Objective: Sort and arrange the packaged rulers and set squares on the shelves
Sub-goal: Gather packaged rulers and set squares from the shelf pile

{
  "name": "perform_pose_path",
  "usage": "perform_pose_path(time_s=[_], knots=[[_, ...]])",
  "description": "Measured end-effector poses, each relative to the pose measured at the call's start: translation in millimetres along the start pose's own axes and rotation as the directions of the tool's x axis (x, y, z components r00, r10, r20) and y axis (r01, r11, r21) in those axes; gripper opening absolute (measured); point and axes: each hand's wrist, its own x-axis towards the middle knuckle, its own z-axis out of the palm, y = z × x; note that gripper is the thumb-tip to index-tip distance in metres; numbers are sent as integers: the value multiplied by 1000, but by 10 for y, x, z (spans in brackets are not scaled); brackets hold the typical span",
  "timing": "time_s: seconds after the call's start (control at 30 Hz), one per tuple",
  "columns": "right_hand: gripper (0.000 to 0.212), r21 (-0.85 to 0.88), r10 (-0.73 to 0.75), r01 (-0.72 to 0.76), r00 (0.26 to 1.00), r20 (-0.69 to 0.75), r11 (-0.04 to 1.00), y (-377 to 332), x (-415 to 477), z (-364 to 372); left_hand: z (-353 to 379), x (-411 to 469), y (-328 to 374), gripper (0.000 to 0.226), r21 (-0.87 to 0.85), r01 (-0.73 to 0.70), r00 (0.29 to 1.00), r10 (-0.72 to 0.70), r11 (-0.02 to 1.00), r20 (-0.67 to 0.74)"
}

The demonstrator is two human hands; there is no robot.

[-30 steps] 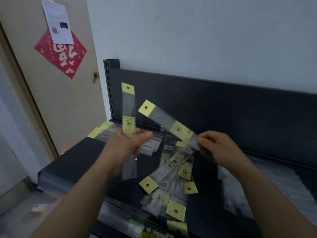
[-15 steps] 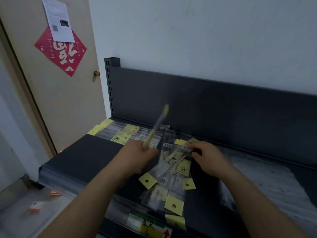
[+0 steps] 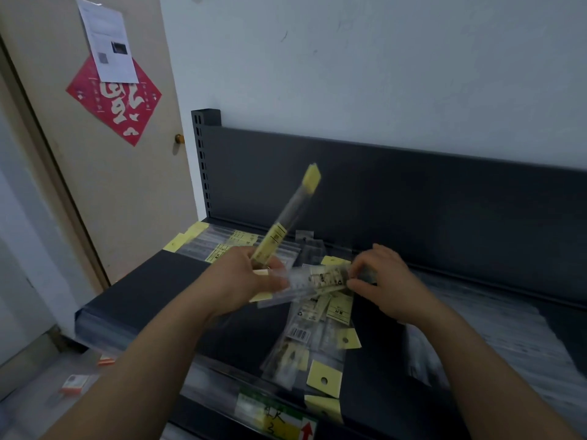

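The left hand (image 3: 251, 274) is closed round the lower part of a packaged ruler (image 3: 286, 217), which is held tilted up to the right, yellow header (image 3: 311, 179) uppermost. A second packet (image 3: 320, 279) is pinched at its right end by the right hand (image 3: 387, 281) and lies almost level above the loose pile (image 3: 317, 344), its left end at the left hand's fingers. A second ago this packet was raised at a slant; it has since been lowered, which suggests that like rulers are being gathered for the sorted row (image 3: 222, 242) at the back left of the shelf (image 3: 143, 290).

Writing: a large pale character is printed on the red paper (image 3: 117, 100) on the door (image 3: 127, 185). The yellow labels (image 3: 341, 309) are too blurred to be read. A barcode (image 3: 298, 334) is seen in the pile, and a red arrow (image 3: 306, 430) on the shelf tag (image 3: 279, 417).
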Motion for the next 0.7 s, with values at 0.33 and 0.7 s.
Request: perform_pose_path(time_s=[0.33, 0.7], knots=[[9, 266, 10, -20, 999, 37, 964, -150, -121, -208, 69, 54, -112, 19, -344, -32, 983, -32, 938, -180], [13, 782, 268, -275, 953, 144, 559, -366, -341, -68, 477, -69, 9, 27, -717, 16, 995, -81, 696, -56]])
